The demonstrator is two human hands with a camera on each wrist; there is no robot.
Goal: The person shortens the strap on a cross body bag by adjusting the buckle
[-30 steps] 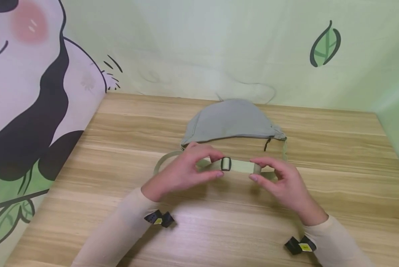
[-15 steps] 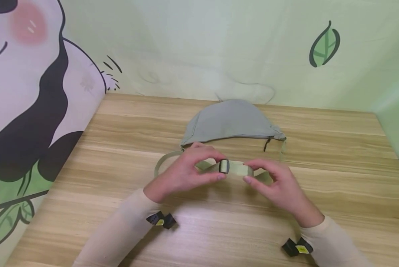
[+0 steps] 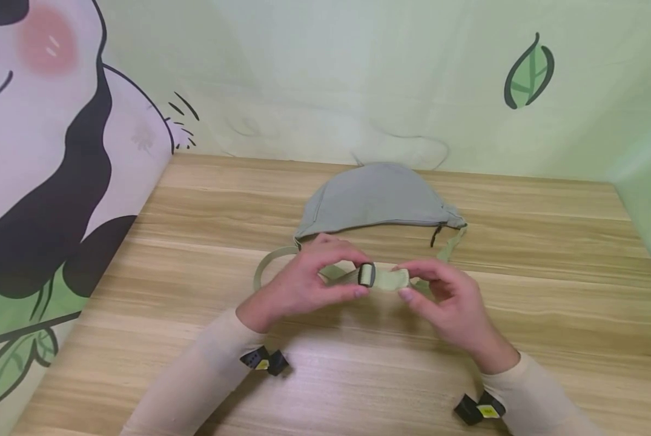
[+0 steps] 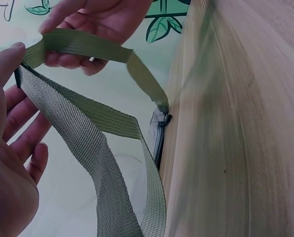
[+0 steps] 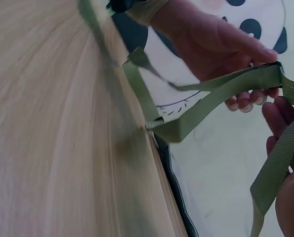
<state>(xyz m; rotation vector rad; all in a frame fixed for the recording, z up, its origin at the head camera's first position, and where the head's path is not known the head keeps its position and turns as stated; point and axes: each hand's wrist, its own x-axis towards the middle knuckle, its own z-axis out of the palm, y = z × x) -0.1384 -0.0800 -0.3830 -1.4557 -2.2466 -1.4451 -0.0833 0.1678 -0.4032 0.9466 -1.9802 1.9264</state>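
A grey waist bag [image 3: 380,197] lies on the wooden table, its pale green webbing strap [image 3: 392,280] lifted in front of it. With thumb and fingertips, my left hand [image 3: 298,275] pinches a dark strap slider [image 3: 366,274] threaded on that strap. My right hand [image 3: 458,306] pinches the webbing a short way to the right of the slider. Between the two hands the short piece of strap bows slightly. The left wrist view shows the strap [image 4: 82,133] hanging in a loop below the hands. Part of the slider is hidden behind the fingertips.
A black zipper pull [image 3: 436,235] hangs at the bag's front right. Behind the bag, the table [image 3: 543,242] meets a pale green backdrop [image 3: 314,79] with a panda print [image 3: 85,145] on the left.
My right hand has moved left and slightly down, closer to the left hand. The strap between them has gone from straight to bowed. The bag has stayed in place.
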